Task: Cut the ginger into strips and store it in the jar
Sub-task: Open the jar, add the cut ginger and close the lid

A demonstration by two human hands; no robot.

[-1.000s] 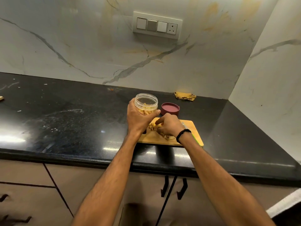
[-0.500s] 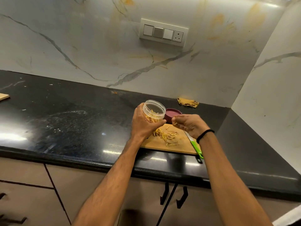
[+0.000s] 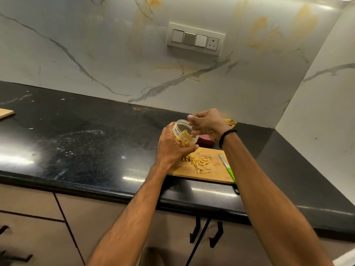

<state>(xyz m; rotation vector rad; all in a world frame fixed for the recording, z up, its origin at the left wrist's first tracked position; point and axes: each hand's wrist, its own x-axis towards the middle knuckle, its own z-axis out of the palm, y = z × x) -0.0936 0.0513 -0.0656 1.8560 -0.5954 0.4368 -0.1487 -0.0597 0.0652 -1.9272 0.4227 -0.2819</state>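
My left hand (image 3: 170, 147) grips a clear plastic jar (image 3: 184, 129), lifted and tilted to the right, with ginger strips (image 3: 183, 138) inside it. My right hand (image 3: 208, 123) hovers at the jar's mouth with its fingertips bunched in a pinch on a few strips. More cut ginger strips (image 3: 199, 162) lie scattered on the wooden cutting board (image 3: 217, 174) below both hands.
A green-handled knife (image 3: 228, 168) lies on the board's right side, reaching past the black counter's front edge (image 3: 96, 187). The jar's red lid (image 3: 207, 141) sits behind the board. Ginger peel (image 3: 231, 122) lies by the wall. Another wooden board (image 3: 5, 113) shows at far left.
My right hand picked up strips from the board and rose to the jar's mouth. My left hand lifted and tilted the jar. The camera moved closer.
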